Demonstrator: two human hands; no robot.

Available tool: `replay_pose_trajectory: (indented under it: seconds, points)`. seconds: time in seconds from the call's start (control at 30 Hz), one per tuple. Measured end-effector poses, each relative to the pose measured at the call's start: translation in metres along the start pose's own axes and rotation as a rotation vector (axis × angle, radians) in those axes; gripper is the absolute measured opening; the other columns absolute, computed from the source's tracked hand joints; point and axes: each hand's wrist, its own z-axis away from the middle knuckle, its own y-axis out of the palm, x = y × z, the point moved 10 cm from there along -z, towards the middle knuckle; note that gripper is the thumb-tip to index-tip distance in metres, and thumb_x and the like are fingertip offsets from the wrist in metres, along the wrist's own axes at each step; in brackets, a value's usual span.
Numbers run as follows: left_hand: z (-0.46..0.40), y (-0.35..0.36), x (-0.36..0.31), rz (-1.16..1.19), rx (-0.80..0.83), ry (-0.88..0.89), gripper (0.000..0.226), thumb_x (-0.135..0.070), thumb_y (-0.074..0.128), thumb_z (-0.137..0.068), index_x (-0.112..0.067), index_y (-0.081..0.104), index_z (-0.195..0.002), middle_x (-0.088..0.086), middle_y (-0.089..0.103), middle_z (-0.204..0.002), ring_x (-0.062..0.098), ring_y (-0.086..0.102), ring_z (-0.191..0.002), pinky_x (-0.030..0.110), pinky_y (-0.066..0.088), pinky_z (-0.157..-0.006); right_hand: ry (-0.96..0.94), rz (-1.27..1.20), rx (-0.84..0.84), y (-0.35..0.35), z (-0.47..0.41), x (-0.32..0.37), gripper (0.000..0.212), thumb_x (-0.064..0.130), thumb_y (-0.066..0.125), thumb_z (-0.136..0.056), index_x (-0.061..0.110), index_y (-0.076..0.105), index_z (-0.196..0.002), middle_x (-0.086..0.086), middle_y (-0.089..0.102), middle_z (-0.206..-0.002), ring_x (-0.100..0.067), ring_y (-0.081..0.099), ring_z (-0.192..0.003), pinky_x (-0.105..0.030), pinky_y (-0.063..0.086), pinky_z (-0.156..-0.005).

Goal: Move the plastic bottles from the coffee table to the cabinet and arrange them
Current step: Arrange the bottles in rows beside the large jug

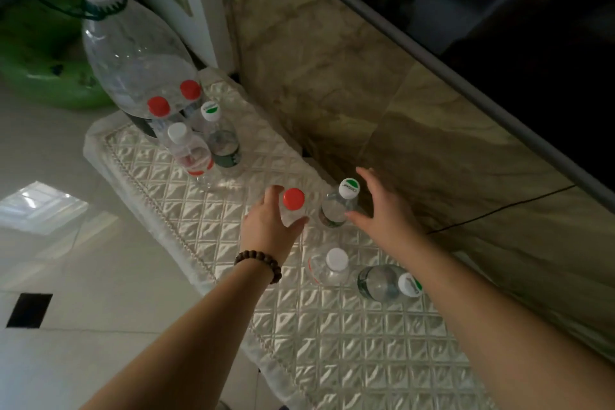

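Several clear plastic bottles stand on the cabinet top, which is covered by a quilted white cloth point(349, 343). My left hand point(269, 226) grips a red-capped bottle point(293, 201) upright near the middle. My right hand point(382, 206) is open, fingers spread, right beside a bottle with a green-and-white cap point(346, 193); I cannot tell if it touches it. Nearer me stand a white-capped bottle point(334, 265) and another green-and-white-capped bottle point(389, 283). At the far end a group of small bottles point(199, 143) stands before a large clear jug point(133, 53).
A marble wall point(332, 76) runs along the cabinet's right side, with a dark TV screen point(499, 10) above it and a thin black cable point(499, 206). Shiny white floor tiles point(66, 260) lie to the left. A green round object point(43, 53) sits behind the jug.
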Motion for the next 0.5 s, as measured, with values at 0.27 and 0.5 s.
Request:
replay_pose_trajectory:
  seconds: [0.27, 0.5]
  points:
    - [-0.006, -0.065, 0.040, 0.018, -0.195, -0.115, 0.062, -0.047, 0.073, -0.075, -0.027, 0.043, -0.126, 0.003, 0.062, -0.115, 0.028, 0.059, -0.099, 0.038, 0.048, -0.077, -0.030, 0.070, 0.010, 0.018, -0.027, 0.016, 0.041, 0.034, 0.059, -0.090, 0.019, 0.048, -0.127, -0.013, 0.064, -0.115, -0.030, 0.061, -0.101, -0.037, 0.049, -0.080]
    - [-0.015, -0.095, 0.092, 0.108, -0.312, -0.289, 0.052, -0.046, 0.075, -0.071, -0.035, 0.033, -0.099, -0.004, 0.063, -0.100, 0.028, 0.062, -0.093, 0.042, 0.051, -0.076, -0.263, 0.014, -0.018, 0.037, -0.077, 0.111, 0.042, 0.034, 0.061, -0.089, 0.013, 0.050, -0.124, -0.017, 0.067, -0.105, -0.035, 0.063, -0.093, -0.034, 0.046, -0.070]
